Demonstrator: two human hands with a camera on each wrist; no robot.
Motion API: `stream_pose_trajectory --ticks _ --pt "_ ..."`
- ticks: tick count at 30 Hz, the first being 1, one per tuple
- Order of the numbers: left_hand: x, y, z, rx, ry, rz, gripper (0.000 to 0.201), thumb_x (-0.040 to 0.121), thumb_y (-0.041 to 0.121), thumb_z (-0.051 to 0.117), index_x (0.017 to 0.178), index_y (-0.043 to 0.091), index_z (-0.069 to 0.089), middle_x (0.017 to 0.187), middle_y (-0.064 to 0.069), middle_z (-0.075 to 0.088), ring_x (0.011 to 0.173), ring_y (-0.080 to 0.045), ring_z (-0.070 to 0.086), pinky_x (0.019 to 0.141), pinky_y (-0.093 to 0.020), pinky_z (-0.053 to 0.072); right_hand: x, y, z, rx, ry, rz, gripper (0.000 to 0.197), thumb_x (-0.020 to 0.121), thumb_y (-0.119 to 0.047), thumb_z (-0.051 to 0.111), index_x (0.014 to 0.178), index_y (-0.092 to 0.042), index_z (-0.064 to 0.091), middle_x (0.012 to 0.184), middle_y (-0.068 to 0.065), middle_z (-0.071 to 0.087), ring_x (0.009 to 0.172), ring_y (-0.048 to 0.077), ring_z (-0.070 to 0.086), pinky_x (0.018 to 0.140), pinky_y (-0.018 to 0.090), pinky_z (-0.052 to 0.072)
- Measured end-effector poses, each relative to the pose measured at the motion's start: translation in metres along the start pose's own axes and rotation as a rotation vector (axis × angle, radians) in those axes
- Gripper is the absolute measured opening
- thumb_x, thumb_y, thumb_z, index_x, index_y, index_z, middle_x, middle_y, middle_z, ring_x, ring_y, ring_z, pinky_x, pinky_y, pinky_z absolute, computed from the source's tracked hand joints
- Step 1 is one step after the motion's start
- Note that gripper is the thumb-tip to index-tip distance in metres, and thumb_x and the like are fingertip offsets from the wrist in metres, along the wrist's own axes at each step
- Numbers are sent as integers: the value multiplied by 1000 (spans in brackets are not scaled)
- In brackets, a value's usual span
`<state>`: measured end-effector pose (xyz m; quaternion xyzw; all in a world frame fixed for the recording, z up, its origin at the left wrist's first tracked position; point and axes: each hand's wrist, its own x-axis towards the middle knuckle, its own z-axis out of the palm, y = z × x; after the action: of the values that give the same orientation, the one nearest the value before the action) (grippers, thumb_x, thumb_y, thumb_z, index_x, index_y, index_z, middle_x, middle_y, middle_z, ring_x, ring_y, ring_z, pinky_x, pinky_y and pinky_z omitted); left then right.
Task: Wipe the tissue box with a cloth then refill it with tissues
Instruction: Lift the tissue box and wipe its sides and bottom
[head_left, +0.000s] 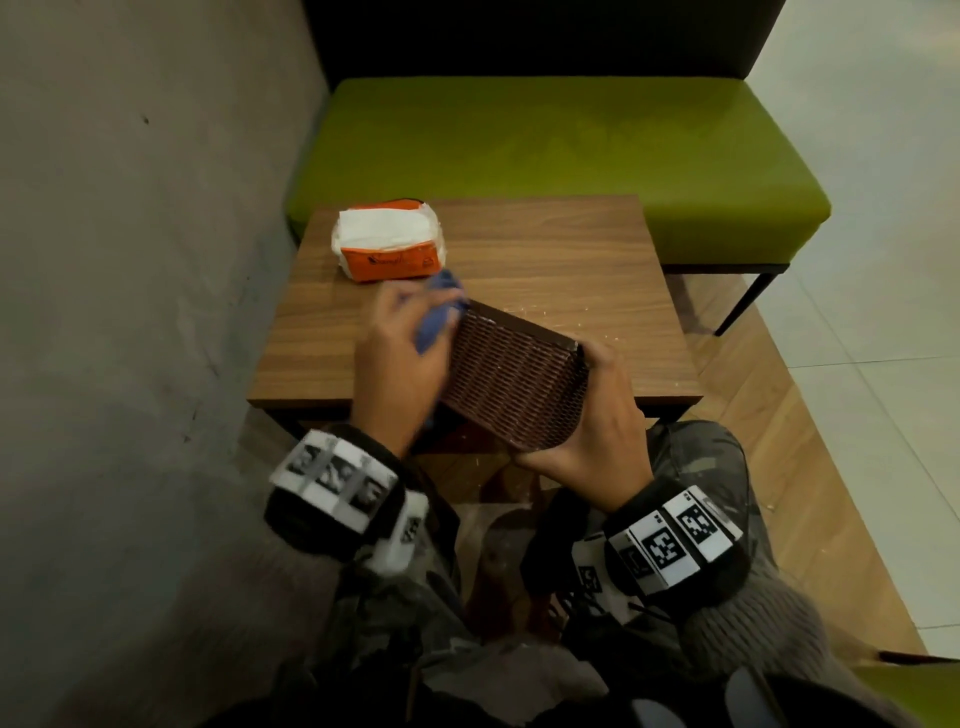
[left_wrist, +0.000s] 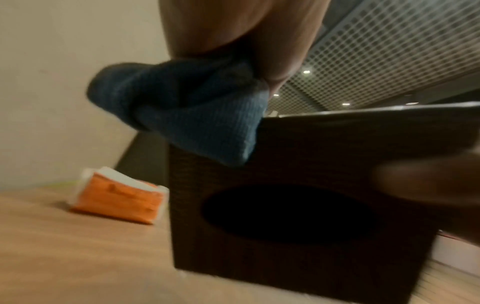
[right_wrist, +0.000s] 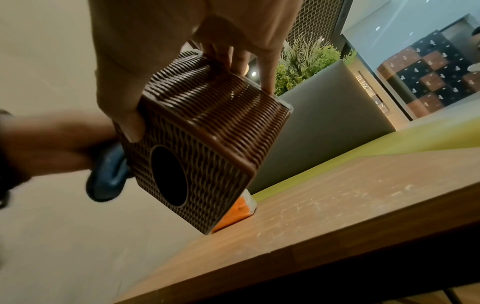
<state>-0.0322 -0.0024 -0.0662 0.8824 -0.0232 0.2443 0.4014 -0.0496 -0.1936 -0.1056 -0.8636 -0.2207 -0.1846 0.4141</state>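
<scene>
A brown woven tissue box (head_left: 511, 376) is held tilted above the near edge of the wooden table (head_left: 571, 270). My right hand (head_left: 587, 421) grips its right end, thumb and fingers wrapped round it (right_wrist: 207, 131). The oval opening (right_wrist: 170, 175) faces down and toward me and looks dark inside. My left hand (head_left: 400, 353) holds a bunched blue cloth (head_left: 439, 312) and presses it against the box's left side (left_wrist: 298, 195); the cloth (left_wrist: 187, 111) shows under my fingers. An orange pack of white tissues (head_left: 389, 244) lies at the table's far left (left_wrist: 119, 199).
A grey wall (head_left: 130, 260) runs close along the left. A green bench seat (head_left: 545, 156) stands behind the table. Light crumbs or dust speckle the tabletop (right_wrist: 337, 201) to the right of the box. My knees are under the table's near edge.
</scene>
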Motion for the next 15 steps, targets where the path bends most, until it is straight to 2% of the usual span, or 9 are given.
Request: stream_pose_trajectory --ticks 2,4,6,8,10,12,13,15 --pt "-17 11 8 -25 -64 96 23 88 17 59 110 12 67 105 -3 55 97 -20 57 82 -24 47 2 2 -1 -10 9 0 92 59 -53 74 130 -10 33 119 13 52 111 10 43 96 4 28" --pt "-5 -3 8 -28 13 -51 21 88 15 61 107 9 68 105 -11 59 97 -24 60 83 -27 46 0 2 -3 -31 3 -8 92 60 -54 72 130 -10 32 120 13 52 111 4 38 97 2 26" --pt "5 -16 5 -43 90 -207 19 88 12 63 105 6 69 105 -14 60 97 -26 61 83 -23 44 -4 2 -2 -42 3 -15 91 60 -54 71 130 -11 33 119 13 52 110 3 36 96 2 26" --pt "-2 -2 6 -47 62 -134 21 87 13 62 107 10 68 105 -8 57 98 -20 58 83 -19 45 -4 2 0 -35 10 -5 91 59 -53 71 130 -11 33 119 13 52 110 6 40 95 3 27" --pt "-23 30 12 -45 -42 97 24 87 16 62 110 14 67 104 -4 55 98 -14 53 84 -15 43 -2 2 2 -15 23 11 92 59 -53 71 130 -8 33 119 13 52 110 9 42 94 5 29" --pt "-36 47 17 -14 -120 285 26 87 18 62 112 14 67 104 -7 57 97 -16 52 86 -20 42 -1 2 2 14 49 18 92 60 -50 74 129 -3 37 118 13 52 110 7 42 95 6 30" --pt "-29 46 17 -14 -120 292 26 87 18 62 112 14 67 104 -8 57 97 -17 52 86 -20 42 0 2 1 19 53 15 92 59 -50 74 129 -3 37 118 12 52 109 8 42 95 6 31" --pt "-4 28 17 -47 -35 139 24 88 18 61 112 13 66 105 -8 56 97 -17 54 86 -15 41 -1 2 -3 9 34 1 92 59 -52 74 129 -8 34 119 12 52 109 9 43 93 9 34"
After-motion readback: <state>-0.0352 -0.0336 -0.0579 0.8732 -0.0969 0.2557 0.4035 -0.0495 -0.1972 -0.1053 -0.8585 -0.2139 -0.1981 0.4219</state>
